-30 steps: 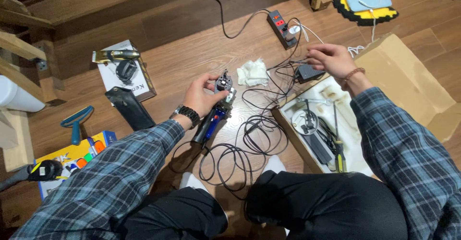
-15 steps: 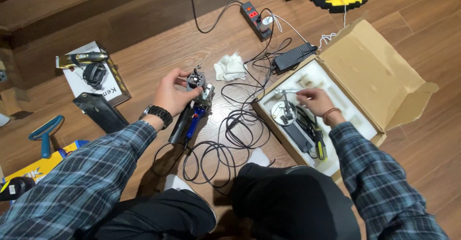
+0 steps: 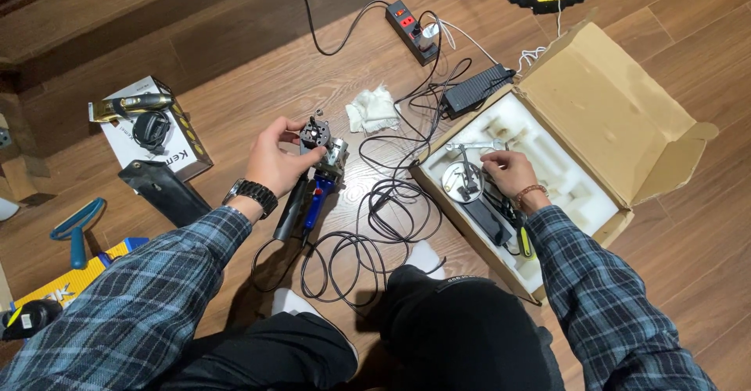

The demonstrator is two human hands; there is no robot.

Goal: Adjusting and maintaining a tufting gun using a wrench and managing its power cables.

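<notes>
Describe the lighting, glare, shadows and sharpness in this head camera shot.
Head view: warm indoor light, with soft glare streaks on the wooden floor; dim top-left corner; shadows pool under the knees. Left hand, the tool it grips, and right hand in the cardboard box look sharp; edges slightly bowed.

Open brown cardboard box (image 3: 618,117), white foam insert, floor right; flat white-black-yellow product box (image 3: 168,140), floor left; yellow package (image 3: 86,270), lower left.

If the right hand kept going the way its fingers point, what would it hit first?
Probably the round metal disc in the cardboard box; the right hand points left toward it, fingertips apparently already at its upright metal piece.
</notes>
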